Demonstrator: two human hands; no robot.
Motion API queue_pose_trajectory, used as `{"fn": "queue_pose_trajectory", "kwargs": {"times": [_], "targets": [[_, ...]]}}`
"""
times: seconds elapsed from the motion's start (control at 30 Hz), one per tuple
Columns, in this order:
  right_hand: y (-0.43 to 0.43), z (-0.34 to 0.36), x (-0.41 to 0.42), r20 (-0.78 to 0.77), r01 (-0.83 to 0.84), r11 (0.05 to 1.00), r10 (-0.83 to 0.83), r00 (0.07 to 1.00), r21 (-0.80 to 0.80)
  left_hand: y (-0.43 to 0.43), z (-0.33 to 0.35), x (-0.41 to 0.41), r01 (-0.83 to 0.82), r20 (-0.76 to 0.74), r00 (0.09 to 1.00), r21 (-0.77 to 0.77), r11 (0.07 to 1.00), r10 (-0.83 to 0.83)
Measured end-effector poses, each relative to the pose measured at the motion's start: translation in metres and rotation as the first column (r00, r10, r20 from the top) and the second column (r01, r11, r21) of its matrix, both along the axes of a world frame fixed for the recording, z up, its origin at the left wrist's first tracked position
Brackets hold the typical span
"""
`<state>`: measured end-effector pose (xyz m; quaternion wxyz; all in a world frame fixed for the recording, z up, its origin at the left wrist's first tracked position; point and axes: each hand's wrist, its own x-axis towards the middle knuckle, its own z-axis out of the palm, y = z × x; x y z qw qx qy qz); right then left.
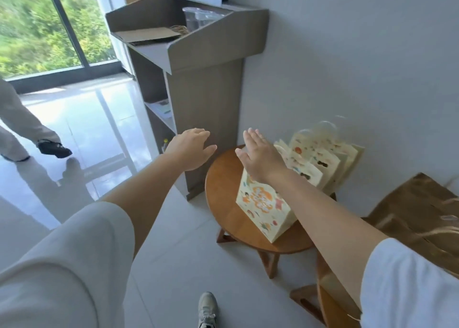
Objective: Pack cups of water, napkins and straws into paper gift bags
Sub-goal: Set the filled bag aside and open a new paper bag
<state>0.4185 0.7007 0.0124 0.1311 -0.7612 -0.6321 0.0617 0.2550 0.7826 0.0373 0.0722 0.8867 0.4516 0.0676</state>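
Observation:
A cream paper gift bag (pixel 263 208) with a colourful print stands on a round wooden stool (pixel 223 178). Behind it, against the wall, several more printed gift bags (pixel 320 158) stand in a row. My left hand (pixel 191 148) hovers with relaxed fingers in front of the grey lectern, holding nothing. With its fingers held straight, my right hand (pixel 258 153) is stretched out above the front bag and holds nothing. Clear plastic cups (pixel 196 19) stand on top of the lectern.
A grey lectern (pixel 198 79) with shelves stands against the wall, with a cardboard sheet (pixel 146 34) on top. A brown paper bag (pixel 417 216) lies at the right on a second wooden stool (pixel 327 298). Another person's legs (pixel 24 129) are at the left on the glossy floor.

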Motion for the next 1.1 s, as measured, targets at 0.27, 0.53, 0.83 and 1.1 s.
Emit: {"fn": "queue_pose_trajectory", "kwargs": {"times": [0.27, 0.53, 0.83, 1.1], "targets": [[0.186, 0.021, -0.047, 0.016, -0.121, 0.993, 0.121, 0.993, -0.019, 0.18, 0.018, -0.041, -0.068, 0.081, 0.995, 0.02, 0.998, 0.066], [0.341, 0.036, -0.113, 0.016, -0.213, 0.977, 0.214, 0.977, -0.014, 0.336, 0.028, -0.105, -0.086, 0.076, 0.994, 0.065, 0.994, 0.081], [0.51, 0.046, -0.173, -0.065, -0.025, 0.999, 0.027, 0.998, 0.03, 0.527, 0.032, -0.17, -0.009, 0.095, 0.995, 0.027, 1.0, 0.006], [0.641, 0.058, -0.196, -0.101, 0.15, 0.983, -0.14, 0.985, 0.101, 0.654, 0.024, -0.182, 0.088, 0.127, 0.989, -0.036, 0.995, -0.083]]}}
